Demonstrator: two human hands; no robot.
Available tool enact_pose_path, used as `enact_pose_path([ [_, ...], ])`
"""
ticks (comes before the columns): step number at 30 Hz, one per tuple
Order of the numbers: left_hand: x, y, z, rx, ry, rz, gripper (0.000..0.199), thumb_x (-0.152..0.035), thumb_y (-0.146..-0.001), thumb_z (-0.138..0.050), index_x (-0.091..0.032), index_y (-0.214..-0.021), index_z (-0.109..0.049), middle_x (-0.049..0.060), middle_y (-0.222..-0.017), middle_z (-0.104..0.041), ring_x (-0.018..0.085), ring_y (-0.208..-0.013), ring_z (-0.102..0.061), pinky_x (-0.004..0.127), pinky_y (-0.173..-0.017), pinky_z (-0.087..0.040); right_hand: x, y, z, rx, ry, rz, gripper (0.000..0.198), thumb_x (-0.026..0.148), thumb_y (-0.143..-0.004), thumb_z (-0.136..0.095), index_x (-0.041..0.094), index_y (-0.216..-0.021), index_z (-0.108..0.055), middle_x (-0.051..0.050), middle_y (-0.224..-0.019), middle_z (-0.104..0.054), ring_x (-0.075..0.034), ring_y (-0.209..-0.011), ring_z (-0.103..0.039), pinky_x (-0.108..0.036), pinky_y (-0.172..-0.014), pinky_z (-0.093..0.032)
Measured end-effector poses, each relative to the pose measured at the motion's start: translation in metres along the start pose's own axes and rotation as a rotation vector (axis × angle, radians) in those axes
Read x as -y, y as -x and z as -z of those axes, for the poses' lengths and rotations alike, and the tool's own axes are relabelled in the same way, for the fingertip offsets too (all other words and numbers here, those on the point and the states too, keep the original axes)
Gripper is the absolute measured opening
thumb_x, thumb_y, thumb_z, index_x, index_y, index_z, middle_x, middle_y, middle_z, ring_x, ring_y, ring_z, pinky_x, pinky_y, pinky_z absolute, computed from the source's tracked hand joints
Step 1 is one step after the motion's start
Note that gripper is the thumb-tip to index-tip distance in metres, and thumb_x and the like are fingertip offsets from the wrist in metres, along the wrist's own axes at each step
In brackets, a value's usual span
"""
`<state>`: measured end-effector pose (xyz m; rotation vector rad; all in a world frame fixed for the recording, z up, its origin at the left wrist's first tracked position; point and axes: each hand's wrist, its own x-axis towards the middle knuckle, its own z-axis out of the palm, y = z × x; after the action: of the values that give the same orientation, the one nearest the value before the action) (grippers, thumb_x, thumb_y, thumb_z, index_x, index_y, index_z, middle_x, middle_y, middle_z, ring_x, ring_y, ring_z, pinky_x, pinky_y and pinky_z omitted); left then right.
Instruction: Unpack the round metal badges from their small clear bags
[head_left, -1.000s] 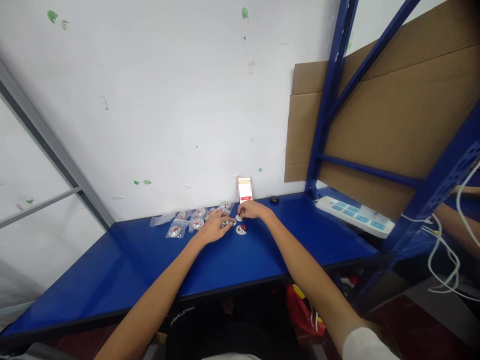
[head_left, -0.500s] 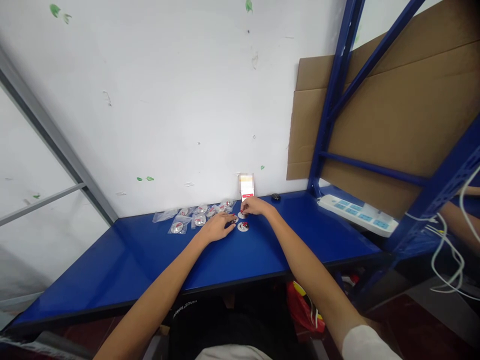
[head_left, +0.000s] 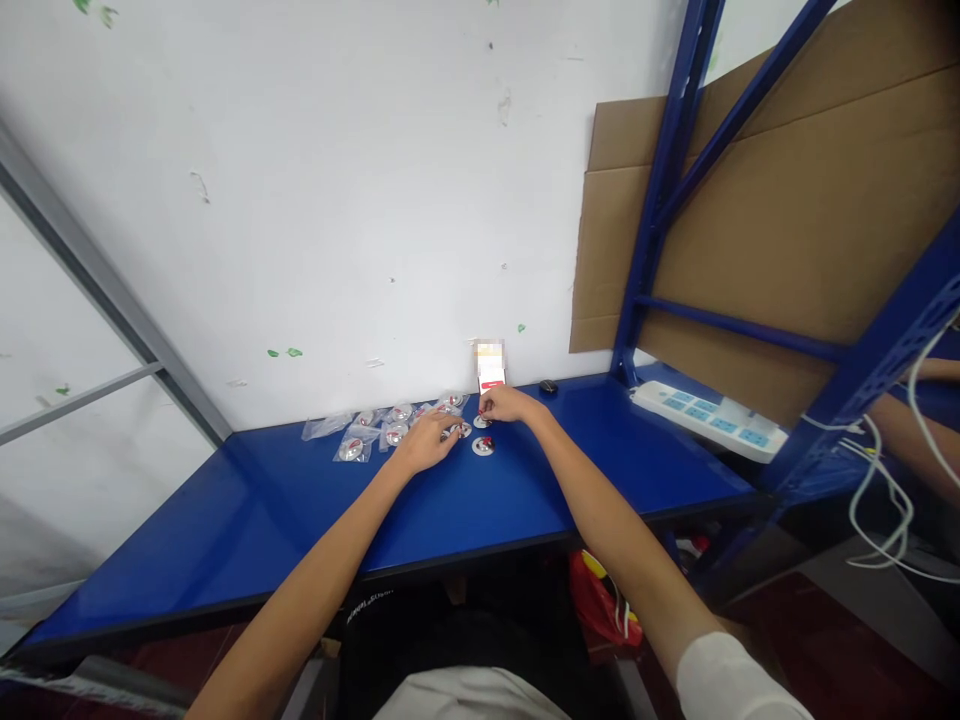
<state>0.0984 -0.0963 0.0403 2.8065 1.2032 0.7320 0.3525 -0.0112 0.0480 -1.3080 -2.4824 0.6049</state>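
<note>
A blue table is carrying bagged discs and loose discs.
The bagged discs are lying left of the loose discs; an upright panel is standing at the rear, and a small black object is sitting to its right.

Head view, facing wall, angled down over desk

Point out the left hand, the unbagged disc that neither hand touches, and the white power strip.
Left hand (head_left: 427, 443), head view: back of the hand.
Unbagged disc (head_left: 484, 446), head view: middle of its upper side.
White power strip (head_left: 709, 420), head view: its socketed top face.
</note>
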Motion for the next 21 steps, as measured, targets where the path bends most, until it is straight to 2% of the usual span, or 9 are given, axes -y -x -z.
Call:
enact_pose_path([
  [5,0.002,0.001,0.002,-0.043,-0.011,0.045,0.036,-0.036,-0.107,-0.048,-0.023,-0.128,-0.074,0.009,-0.125,-0.077,0.029,-0.116,-0.067,0.045,-0.106,-0.049,0.002,0.0,-0.003,0.005,0.022,0.009,0.011,0.02,-0.088,-0.076,0.017,-0.099,-0.078,-0.006,-0.096,-0.081,-0.016,-0.082,-0.071,-0.021,-0.069,-0.047],
  [10,0.007,0.002,0.004,-0.037,-0.022,0.078,0.036,-0.038,-0.107,-0.047,-0.023,-0.123,-0.076,0.009,-0.117,-0.078,0.029,-0.114,-0.067,0.043,-0.104,-0.05,0.008,-0.001,-0.009,-0.007,0.044,0.038,0.016,0.032,-0.089,-0.079,0.017,-0.095,-0.076,-0.006,-0.097,-0.08,-0.017,-0.084,-0.072,-0.022,-0.069,-0.046],
  [14,0.013,0.002,0.008,-0.057,-0.035,0.129,0.037,-0.039,-0.107,-0.047,-0.023,-0.118,-0.078,0.009,-0.115,-0.079,0.029,-0.116,-0.067,0.042,-0.104,-0.05,0.01,-0.001,-0.011,0.008,0.022,0.04,0.014,0.026,-0.089,-0.079,0.017,-0.097,-0.073,-0.007,-0.099,-0.08,-0.017,-0.085,-0.072,-0.022,-0.071,-0.046],
  [21,0.02,0.003,0.017,0.032,-0.091,0.17,0.037,-0.039,-0.104,-0.048,-0.023,-0.094,-0.079,0.009,-0.096,-0.079,0.028,-0.098,-0.069,0.038,-0.093,-0.051,0.008,-0.003,-0.012,0.022,-0.023,0.06,0.01,0.023,-0.091,-0.076,0.017,-0.097,-0.073,-0.006,-0.096,-0.081,-0.016,-0.085,-0.073,-0.022,-0.071,-0.048],
])
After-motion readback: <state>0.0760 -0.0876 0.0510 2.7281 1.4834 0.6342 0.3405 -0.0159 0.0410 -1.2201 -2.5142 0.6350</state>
